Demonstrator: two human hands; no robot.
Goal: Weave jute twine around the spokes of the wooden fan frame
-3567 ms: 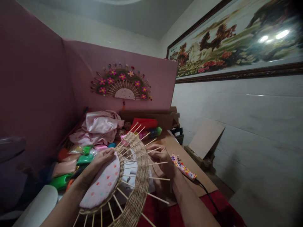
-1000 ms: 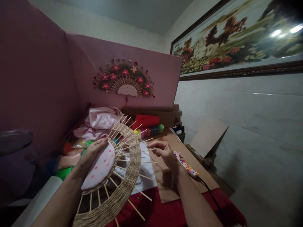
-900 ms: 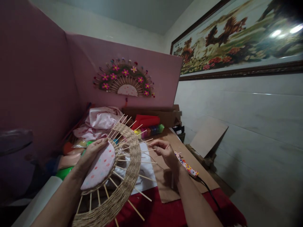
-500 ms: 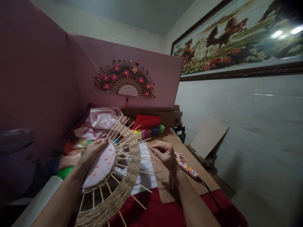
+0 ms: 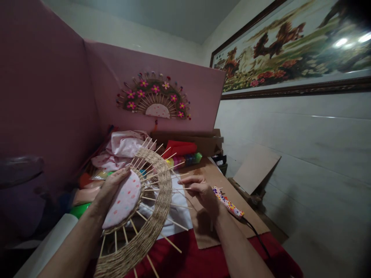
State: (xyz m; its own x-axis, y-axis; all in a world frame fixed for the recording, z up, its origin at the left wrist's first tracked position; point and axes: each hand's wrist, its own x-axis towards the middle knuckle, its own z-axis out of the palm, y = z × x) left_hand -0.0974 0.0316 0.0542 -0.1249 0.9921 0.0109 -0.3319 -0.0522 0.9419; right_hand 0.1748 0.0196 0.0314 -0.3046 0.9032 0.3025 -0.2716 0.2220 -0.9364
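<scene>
My left hand (image 5: 114, 187) is closed on the straight inner edge of a half-round woven fan (image 5: 162, 200), thumb on top. The fan is tilted, its thin wooden sticks spreading out through a wide band of brown twine. Its half-round centre pad (image 5: 123, 200) is white fabric with pink and red spots. By the bare stick ends on the fan's right side is my right hand (image 5: 201, 190), fingertips drawn together in a pinch. A thin strand shows near those fingers, but I cannot make out what lies between them.
A finished flowered fan (image 5: 156, 96) hangs on the pink board. A flower-patterned tool with a black cord (image 5: 227, 202) lies on cardboard (image 5: 246, 224). Pink cloth (image 5: 124, 144), red material (image 5: 179, 148) and coloured rolls (image 5: 188, 159) are heaped behind the fan.
The woven fan has turned slightly, its upper stick ends shifting up and left. My right hand has moved slightly left, its fingers now by another part of the stick ends. My left hand keeps its grip.
</scene>
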